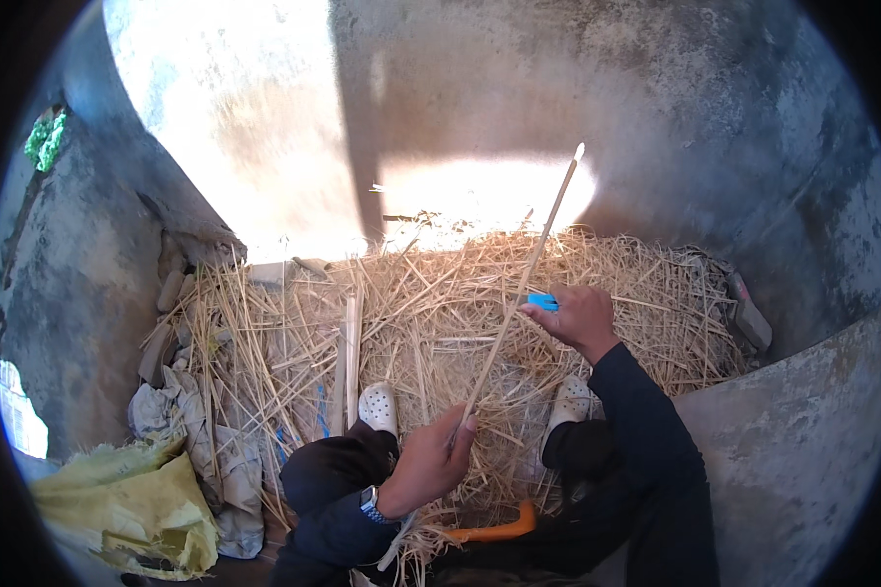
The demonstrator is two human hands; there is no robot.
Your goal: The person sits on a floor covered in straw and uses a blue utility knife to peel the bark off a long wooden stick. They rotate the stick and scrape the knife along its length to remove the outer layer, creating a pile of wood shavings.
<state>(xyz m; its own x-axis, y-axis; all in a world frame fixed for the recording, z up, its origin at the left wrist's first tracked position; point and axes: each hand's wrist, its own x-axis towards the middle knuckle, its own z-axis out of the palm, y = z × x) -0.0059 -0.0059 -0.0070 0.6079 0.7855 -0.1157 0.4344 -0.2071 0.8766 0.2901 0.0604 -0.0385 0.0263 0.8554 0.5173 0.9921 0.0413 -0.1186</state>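
A long, thin, pale stick, like a split cane [545, 235], slants from near my lap up toward the wall, its far tip bright in the sunlight. My left hand [429, 472], a watch on its wrist, is closed round its lower part. Farther up, my right hand [582, 319] closes on a small blue tool [542, 302], with the thumb beside the stick. The tool touches or lies very near the stick; its blade or working edge, if any, cannot be made out.
Loose straw [450, 303] covers the floor round my white clogs [378, 406]. Flat wooden strips [352, 357] lie left of centre. A torn yellow sack [137, 509] and grey cloth [235, 489] are at lower left. An orange curved handle [504, 526] lies between my legs. A concrete wall [480, 88] stands ahead.
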